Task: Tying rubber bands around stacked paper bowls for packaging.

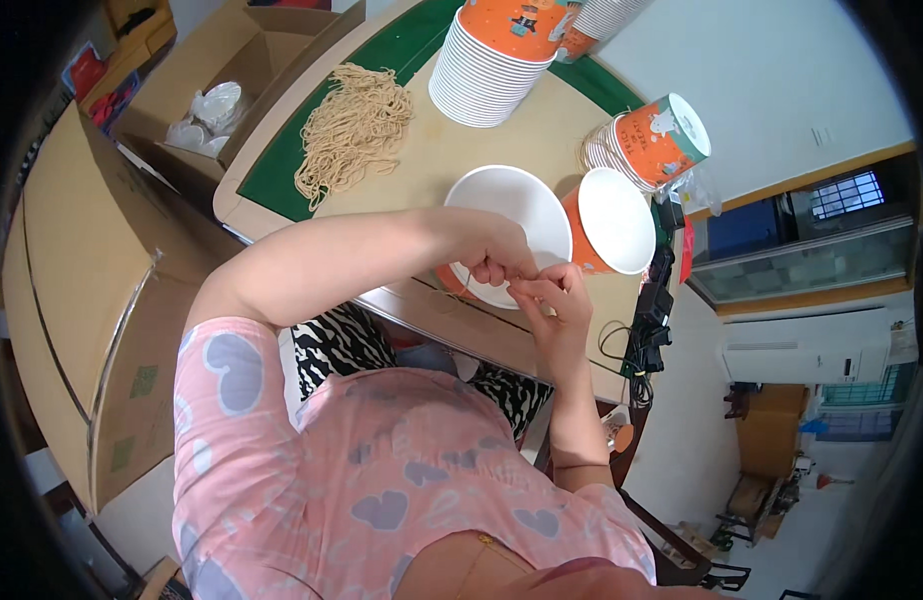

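A round paper bucket [507, 190], white inside and orange outside, stands before me at the table's near edge. Over its right side my two hands meet. My left hand [497, 252] reaches across the opening with its fingers curled closed. Beside it, my right hand [554, 300] pinches thumb and forefinger together, its tips close to the left fingers. What they pinch is too small to make out. A short bit of tan cord [454, 294] shows at the bucket's lower left. Touching or nearly touching this bucket on the right is a second orange paper bucket [622, 225], tilted, white inside.
A tangled heap of tan cords [357, 130] lies at the far left of the table [422, 160]. Behind stand stacked paper buckets [487, 85] and a smaller stack [647, 145]. Black power adapters [654, 310] line the right edge. Cardboard boxes [92, 310] stand left.
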`<state>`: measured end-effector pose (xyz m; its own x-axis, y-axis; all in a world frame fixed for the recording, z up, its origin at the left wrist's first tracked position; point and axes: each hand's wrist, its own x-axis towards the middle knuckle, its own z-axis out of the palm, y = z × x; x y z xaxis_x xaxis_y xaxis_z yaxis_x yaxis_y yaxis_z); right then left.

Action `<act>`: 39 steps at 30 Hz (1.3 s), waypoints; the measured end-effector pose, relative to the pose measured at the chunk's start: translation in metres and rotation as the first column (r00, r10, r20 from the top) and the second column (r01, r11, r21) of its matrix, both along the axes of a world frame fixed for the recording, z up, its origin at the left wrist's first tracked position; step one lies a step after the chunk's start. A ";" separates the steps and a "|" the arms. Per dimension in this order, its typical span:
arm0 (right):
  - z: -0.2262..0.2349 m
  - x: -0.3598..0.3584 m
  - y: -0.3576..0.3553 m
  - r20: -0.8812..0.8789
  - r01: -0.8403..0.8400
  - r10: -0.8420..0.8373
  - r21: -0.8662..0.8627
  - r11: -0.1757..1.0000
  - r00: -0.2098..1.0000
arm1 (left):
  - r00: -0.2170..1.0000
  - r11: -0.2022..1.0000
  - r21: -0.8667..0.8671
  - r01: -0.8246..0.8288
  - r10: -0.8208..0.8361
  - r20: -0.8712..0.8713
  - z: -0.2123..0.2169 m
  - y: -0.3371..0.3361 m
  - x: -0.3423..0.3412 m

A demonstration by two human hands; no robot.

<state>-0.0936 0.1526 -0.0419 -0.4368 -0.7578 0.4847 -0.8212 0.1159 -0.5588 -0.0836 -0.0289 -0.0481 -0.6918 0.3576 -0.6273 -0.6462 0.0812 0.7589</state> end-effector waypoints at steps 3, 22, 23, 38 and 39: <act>0.001 -0.001 0.002 0.012 -0.008 0.008 -0.009 1.000 1.000 | 0.999 0.999 0.042 0.025 -0.026 0.027 0.004 0.000 0.000; -0.037 -0.002 0.027 0.847 0.216 0.207 -0.348 0.912 0.490 | 0.678 0.930 -0.069 -0.361 0.211 -0.704 0.015 0.030 0.059; -0.038 0.000 0.028 0.884 0.276 0.182 -0.321 0.906 0.430 | 0.679 0.930 -0.070 -0.361 0.211 -0.703 0.014 0.035 0.064; -0.021 0.015 0.020 0.827 0.307 0.089 -0.303 0.902 0.555 | 0.350 0.747 -0.158 -0.645 0.105 -0.931 0.006 0.051 0.082; -0.020 0.016 0.020 0.820 0.289 0.088 -0.297 0.910 0.565 | 0.350 0.747 -0.155 -0.646 0.109 -0.930 0.006 0.051 0.082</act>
<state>-0.0778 0.1723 -0.0618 -0.8406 -0.5315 0.1039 0.0009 -0.1931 -0.9812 -0.0016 0.0217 -0.0421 -0.8984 -0.2200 0.3800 0.2362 0.4876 0.8405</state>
